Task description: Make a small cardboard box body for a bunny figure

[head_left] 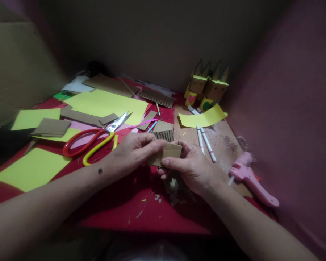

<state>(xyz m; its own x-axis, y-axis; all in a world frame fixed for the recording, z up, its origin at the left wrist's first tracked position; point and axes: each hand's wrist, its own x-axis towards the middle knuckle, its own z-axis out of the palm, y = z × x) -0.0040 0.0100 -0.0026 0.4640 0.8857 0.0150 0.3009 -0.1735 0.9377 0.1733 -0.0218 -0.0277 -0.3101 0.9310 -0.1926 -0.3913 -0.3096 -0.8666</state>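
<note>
Both of my hands hold one small brown cardboard piece [170, 151] just above the red table [119, 203]. My left hand [136, 150] pinches its left end with fingers and thumb. My right hand [191, 167] grips its right end from below, thumb laid along the bottom edge. A strip of corrugated cardboard [163, 135] lies right behind the held piece. Small scraps [174, 185] lie under my right hand.
Red-and-yellow scissors [97, 139] lie left of my hands among yellow paper sheets [105, 103] and cardboard pieces [51, 127]. White markers [205, 139] rest on a board at right, near a pink glue gun [250, 177]. Cardboard figures [206, 87] stand at the back.
</note>
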